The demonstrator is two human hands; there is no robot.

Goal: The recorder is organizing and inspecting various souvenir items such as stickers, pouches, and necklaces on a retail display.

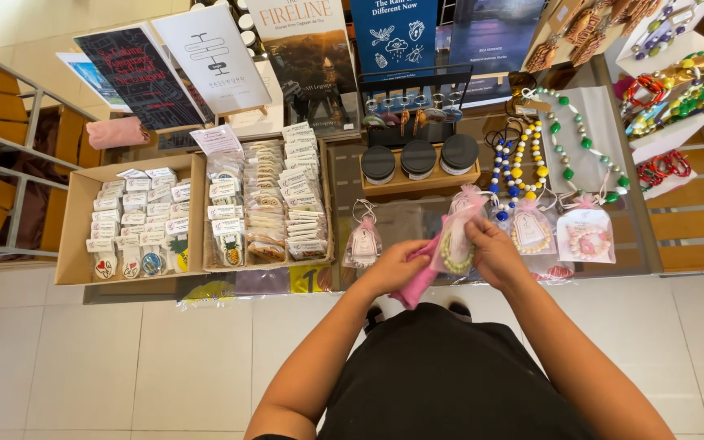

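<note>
You stood at a stall table (pixel 344 175) with both hands raised in front of you over its near edge. Your left hand (pixel 397 267) was curled closed around a pink cloth (pixel 419 281), which hung from under the palm toward your body. Your right hand (pixel 492 253) was pinched closed on the upper side of a clear bag (pixel 456 240) holding a ring of pale beads. The bag sat between your two hands, touching the cloth, with its gathered pink top pointing away from you.

Just left of your left hand, a similar small bag (pixel 363 243) lay on the table. Right of your right hand lay two more bags (pixel 586 232) of the same kind. Beyond them, bead necklaces (pixel 523 167) were spread on the table, and further back a wooden tray (pixel 417 181) carried three jars (pixel 418 158) with black lids. To your left, two cardboard boxes (pixel 71 236) stood side by side, packed with small wrapped items. Books (pixel 307 57) and signs stood upright along the far edge.
</note>
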